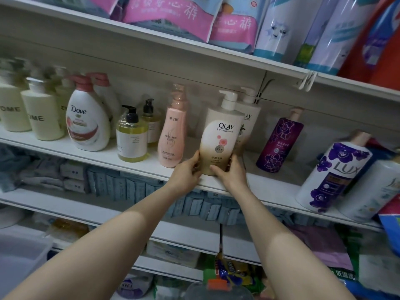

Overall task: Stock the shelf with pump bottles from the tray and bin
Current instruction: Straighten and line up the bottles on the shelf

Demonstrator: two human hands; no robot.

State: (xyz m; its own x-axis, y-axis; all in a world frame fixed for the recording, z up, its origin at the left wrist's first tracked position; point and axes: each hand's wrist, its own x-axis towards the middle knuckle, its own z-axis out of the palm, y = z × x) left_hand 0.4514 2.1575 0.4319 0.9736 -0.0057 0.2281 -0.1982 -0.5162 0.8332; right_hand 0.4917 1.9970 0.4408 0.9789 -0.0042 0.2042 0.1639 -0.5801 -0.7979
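Partly hiding its twin behind, the Olay bottle (pixel 219 135) sits gripped by left hand (pixel 187 172) and right hand (pixel 230 173).

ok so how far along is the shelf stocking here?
Done: the shelf already holds Dove, amber, pink and purple pump bottles. In hand: the left hand and right hand grip the Olay bottle at the shelf's front edge. Left: can't tell; tray and bin aren't clearly visible.

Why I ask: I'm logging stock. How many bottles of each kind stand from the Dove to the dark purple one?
Pink-capped white bottles: 2
Amber bottles with black pumps: 2
Pink bottle: 1
Olay bottles: 2
Dark purple bottle: 1
Total: 8
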